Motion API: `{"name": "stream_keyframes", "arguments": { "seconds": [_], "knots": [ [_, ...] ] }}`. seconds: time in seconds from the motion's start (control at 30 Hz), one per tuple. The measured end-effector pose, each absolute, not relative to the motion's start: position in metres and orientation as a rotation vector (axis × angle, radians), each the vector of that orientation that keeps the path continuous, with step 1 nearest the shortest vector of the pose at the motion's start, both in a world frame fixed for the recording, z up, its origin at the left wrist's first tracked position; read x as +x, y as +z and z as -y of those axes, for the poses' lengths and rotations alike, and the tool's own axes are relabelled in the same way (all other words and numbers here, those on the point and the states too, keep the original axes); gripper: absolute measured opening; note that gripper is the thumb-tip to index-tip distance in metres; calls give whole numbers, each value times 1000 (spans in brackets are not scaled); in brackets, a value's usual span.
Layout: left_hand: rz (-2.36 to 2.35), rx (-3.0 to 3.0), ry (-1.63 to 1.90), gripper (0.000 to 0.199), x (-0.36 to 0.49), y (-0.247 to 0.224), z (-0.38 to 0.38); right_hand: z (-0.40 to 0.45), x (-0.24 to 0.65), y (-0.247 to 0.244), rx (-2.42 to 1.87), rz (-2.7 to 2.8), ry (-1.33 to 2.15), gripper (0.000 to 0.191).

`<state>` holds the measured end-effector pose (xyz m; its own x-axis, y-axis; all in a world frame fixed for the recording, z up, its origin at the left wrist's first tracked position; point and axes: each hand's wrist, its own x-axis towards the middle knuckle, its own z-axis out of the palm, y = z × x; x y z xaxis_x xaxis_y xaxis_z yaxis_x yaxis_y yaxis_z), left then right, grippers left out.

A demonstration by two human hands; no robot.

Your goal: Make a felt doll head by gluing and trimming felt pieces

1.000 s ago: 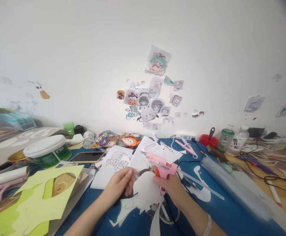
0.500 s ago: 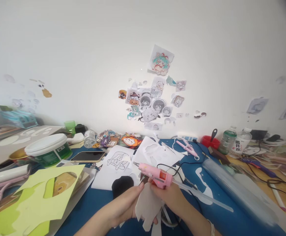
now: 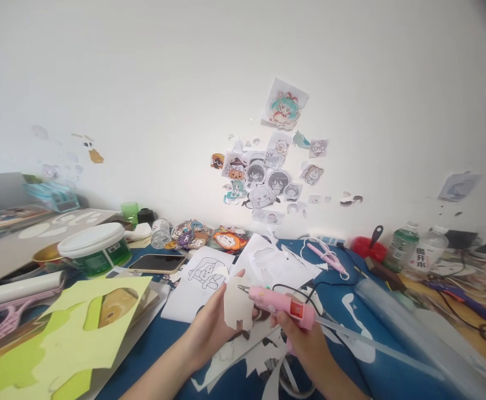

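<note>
Raised over paper scraps [image 3: 263, 353], the pale cutout [image 3: 238, 308] sits gripped in the left hand [image 3: 213, 322].

Most fingers of the left hand [image 3: 214, 318] are hidden behind the flat, pale, irregular cut-out [image 3: 234, 304], whose far face cannot be seen. The right hand [image 3: 305, 341] covers much of the pink plastic glue gun's [image 3: 282, 303] grip (the trigger included). Both forearms are cut off by the bottom edge. The long, clear plastic roll [image 3: 430, 339] blurs toward the lower right and leaves the picture. The bright yellow-green cut sheets [image 3: 118, 328] run off the bottom left. Faint paper shapes [image 3: 51, 170] on the left wall (pale on pale) are too blurred to read.
</note>
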<state>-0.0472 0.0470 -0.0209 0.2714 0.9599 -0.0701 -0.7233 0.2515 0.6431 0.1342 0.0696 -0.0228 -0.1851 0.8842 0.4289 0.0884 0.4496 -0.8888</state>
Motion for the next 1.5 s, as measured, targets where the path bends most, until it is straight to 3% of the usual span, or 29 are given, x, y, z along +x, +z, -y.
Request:
{"name": "stream_keyframes", "arguments": {
  "seconds": [1.17, 1.5],
  "knots": [
    [-485, 562, 1287, 59, -46, -20, -40, -67, 128, -32, -1128, 1804, 805, 33],
    [-609, 574, 1250, 53, -46, -20, -40, -69, 130, -34, -994, 1830, 717, 30]
  ]
}}
